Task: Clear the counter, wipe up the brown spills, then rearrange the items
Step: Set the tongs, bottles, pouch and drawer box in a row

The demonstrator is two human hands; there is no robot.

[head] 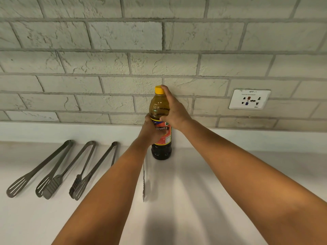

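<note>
A tall oil bottle (160, 108) with a yellow cap and a red label stands upright on the white counter (221, 183), close to the back wall. My left hand (151, 132) wraps around its labelled middle from the left. My right hand (174, 110) grips its upper part and shoulder from the right, one finger reaching up to the cap. Three pairs of metal tongs (51, 172) lie side by side on the counter to the left. No brown spill shows on the visible counter.
A knife blade (144, 183) lies on the counter just under my left forearm, pointing toward me. A white wall socket (249, 99) sits on the grey brick wall at the right. A low white ledge runs along the wall's foot.
</note>
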